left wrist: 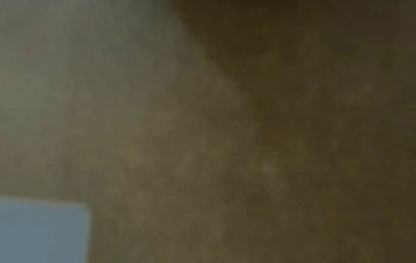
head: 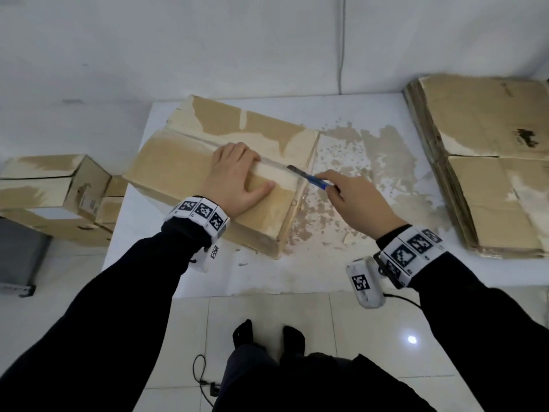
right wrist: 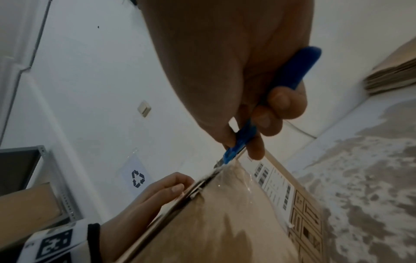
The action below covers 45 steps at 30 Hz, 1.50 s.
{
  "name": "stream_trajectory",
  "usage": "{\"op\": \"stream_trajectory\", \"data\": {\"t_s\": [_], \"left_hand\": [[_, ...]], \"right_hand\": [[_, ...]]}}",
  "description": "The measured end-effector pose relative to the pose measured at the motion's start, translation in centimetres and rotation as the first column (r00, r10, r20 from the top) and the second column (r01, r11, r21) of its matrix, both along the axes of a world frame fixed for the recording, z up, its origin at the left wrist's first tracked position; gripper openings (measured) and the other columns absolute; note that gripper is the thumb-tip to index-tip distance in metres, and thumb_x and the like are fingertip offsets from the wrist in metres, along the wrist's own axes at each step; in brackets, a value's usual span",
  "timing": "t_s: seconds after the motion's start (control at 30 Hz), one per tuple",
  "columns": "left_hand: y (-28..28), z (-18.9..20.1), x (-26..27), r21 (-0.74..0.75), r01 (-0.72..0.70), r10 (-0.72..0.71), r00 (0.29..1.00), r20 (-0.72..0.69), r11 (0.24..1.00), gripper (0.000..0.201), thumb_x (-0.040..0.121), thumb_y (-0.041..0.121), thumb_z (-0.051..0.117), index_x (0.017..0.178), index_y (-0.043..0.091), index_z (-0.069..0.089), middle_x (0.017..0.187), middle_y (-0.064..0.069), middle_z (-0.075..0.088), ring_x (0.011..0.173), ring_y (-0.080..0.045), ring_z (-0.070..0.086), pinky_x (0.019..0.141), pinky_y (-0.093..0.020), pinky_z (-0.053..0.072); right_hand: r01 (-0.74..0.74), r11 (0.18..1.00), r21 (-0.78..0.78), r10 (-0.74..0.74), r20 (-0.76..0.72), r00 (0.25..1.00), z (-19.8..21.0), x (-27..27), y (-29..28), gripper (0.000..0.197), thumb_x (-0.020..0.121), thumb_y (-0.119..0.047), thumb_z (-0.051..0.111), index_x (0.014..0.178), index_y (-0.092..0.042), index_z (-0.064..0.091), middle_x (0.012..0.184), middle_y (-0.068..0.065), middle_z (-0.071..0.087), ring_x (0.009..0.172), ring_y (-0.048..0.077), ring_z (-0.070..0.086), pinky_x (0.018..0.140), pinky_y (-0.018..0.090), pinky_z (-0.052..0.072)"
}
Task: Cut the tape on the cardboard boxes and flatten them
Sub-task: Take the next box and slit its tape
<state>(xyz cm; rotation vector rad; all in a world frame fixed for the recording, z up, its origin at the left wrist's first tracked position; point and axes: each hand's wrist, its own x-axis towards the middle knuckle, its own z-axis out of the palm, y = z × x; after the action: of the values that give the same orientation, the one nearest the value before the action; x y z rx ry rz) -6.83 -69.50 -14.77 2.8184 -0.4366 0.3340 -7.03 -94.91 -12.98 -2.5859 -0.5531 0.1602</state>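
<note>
I see the cardboard box [head: 190, 173] lying on the white bench [head: 267, 272], slightly left of centre, its taped seam [head: 274, 165] running from 10 o'clock toward 4 o'clock. My left hand [head: 234, 176] lies flat on the box top, fingers [head: 237, 150] straight and close together, thumb out toward 3 o'clock. My right hand [head: 356, 203], at 4 o'clock from the box, pinches a blue knife [head: 312, 179] between thumb and curled fingers [right wrist: 279, 105]; its blade tip meets the seam at the box's right end. A stack of flattened boxes [head: 487, 162] sits at 2 o'clock. Smaller boxes [head: 53, 185] stand at 9 o'clock, off the bench. The left wrist view is dark blur.
</note>
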Motion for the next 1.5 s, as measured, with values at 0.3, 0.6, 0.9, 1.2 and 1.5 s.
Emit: {"op": "stream_trajectory", "data": {"t_s": [0.3, 0.6, 0.9, 1.2, 1.5], "left_hand": [[-0.4, 0.3, 0.0, 0.003, -0.018, 0.017, 0.991, 0.134, 1.0, 0.056, 0.086, 0.058, 0.037, 0.103, 0.007, 0.053, 0.102, -0.008, 0.049, 0.102, -0.026, 0.043, 0.098, -0.042, 0.026], [-0.2, 0.6, 0.0, 0.109, -0.058, 0.046, 0.994, 0.102, 0.992, 0.05, 0.089, 0.053, 0.033, 0.103, 0.009, 0.054, 0.105, -0.007, 0.049, 0.102, -0.026, 0.041, 0.092, -0.042, 0.026], [-3.9, 4.4, 1.6, -0.128, -0.581, 0.428, 0.714, -0.555, 0.803, 0.043, 0.095, 0.038, 0.044, 0.12, 0.008, 0.061, 0.139, -0.017, 0.04, 0.124, -0.035, 0.039, 0.105, -0.044, 0.031], [-5.5, 3.9, 2.8, -0.378, -0.861, 0.403, 0.497, -0.769, 0.341, 0.047, 0.085, 0.045, 0.065, 0.118, 0.012, 0.06, 0.126, -0.008, 0.059, 0.102, -0.026, 0.059, 0.088, -0.032, 0.045], [-5.6, 3.8, 2.0, -0.509, -0.732, 0.339, 0.67, -0.661, 0.453, 0.023, 0.089, 0.033, 0.063, 0.076, 0.016, 0.054, 0.099, -0.006, 0.06, 0.094, -0.024, 0.055, 0.087, -0.033, 0.042]], "right_hand": [[-0.105, 0.989, 0.107, 0.138, -0.372, 0.918, 1.6, 2.1, -1.0, 0.03, 0.1, -0.019, 0.04, 0.123, -0.026, 0.058, 0.064, 0.004, 0.054, 0.051, 0.016, 0.041, 0.047, 0.023, 0.033], [-0.049, 0.994, 0.095, 0.058, -0.091, 0.994, 1.0, 1.2, -2.0, 0.03, 0.098, -0.021, 0.048, 0.124, -0.031, 0.06, 0.082, -0.015, 0.062, 0.058, 0.011, 0.052, 0.053, 0.022, 0.041], [-0.11, 0.994, -0.007, 0.11, 0.103, 0.989, -0.7, -0.4, -1.8, 0.034, 0.094, -0.014, 0.056, 0.124, -0.028, 0.061, 0.083, -0.002, 0.056, 0.07, 0.017, 0.05, 0.06, 0.029, 0.04], [-0.091, 0.964, -0.25, 0.169, 0.307, 0.937, -1.0, -0.8, -1.2, 0.051, 0.078, 0.003, 0.07, 0.12, -0.026, 0.064, 0.071, -0.001, 0.045, 0.046, 0.017, 0.039, 0.036, 0.02, 0.018], [0.197, 0.978, 0.071, -0.204, 0.1, 0.974, -1.0, 2.4, -2.8, 0.032, 0.099, -0.018, 0.045, 0.128, -0.019, 0.057, 0.088, 0.007, 0.068, 0.065, 0.019, 0.058, 0.053, 0.027, 0.041]]}}
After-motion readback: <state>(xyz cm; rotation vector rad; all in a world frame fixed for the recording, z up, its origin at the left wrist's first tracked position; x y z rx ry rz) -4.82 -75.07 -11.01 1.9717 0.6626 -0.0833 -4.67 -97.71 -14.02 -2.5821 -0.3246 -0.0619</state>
